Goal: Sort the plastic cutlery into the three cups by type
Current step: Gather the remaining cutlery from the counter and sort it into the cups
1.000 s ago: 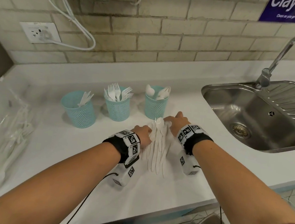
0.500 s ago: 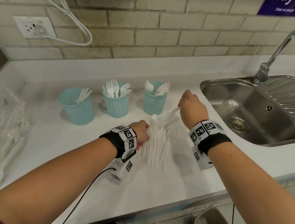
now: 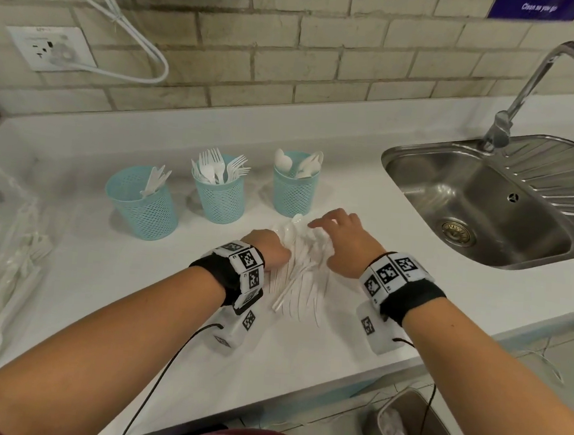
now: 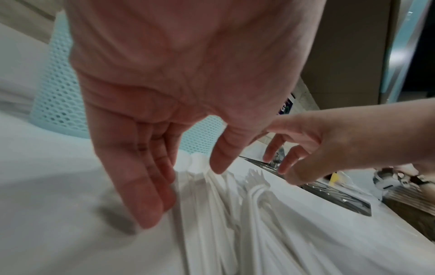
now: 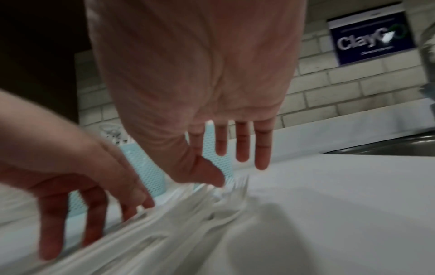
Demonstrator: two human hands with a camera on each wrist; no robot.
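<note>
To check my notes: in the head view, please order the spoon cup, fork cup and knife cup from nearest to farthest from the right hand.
1. spoon cup, just beyond the right hand.
2. fork cup, middle of the row.
3. knife cup, far left.

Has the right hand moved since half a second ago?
Yes. The right hand has come down from beside the spoon cup, toward the person, and now hovers open over the cutlery pile on the counter.

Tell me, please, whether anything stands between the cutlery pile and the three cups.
Nothing visible does: bare counter lies between the cutlery pile and the three cups, whose tops are open.
</note>
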